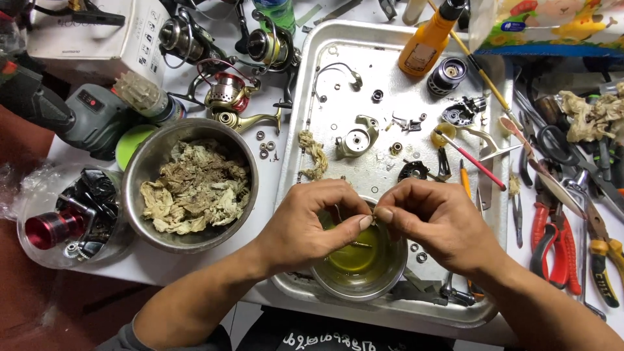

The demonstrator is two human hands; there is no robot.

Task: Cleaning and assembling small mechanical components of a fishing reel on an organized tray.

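Small metal reel part (376, 209), pinched by left hand (312, 224) and right hand (437, 221) above oil-filled steel cup (359, 268); many dismantled parts (390, 140) lie uncleaned on the tray (494, 78).

Part pinched between left hand (311, 224) and right hand (434, 220): too small to identify; small bowl (390, 276) half covered.

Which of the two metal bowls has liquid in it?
The small bowl in the tray, directly under both hands, holds yellowish liquid. The large bowl to its left holds dirty crumpled rags instead.
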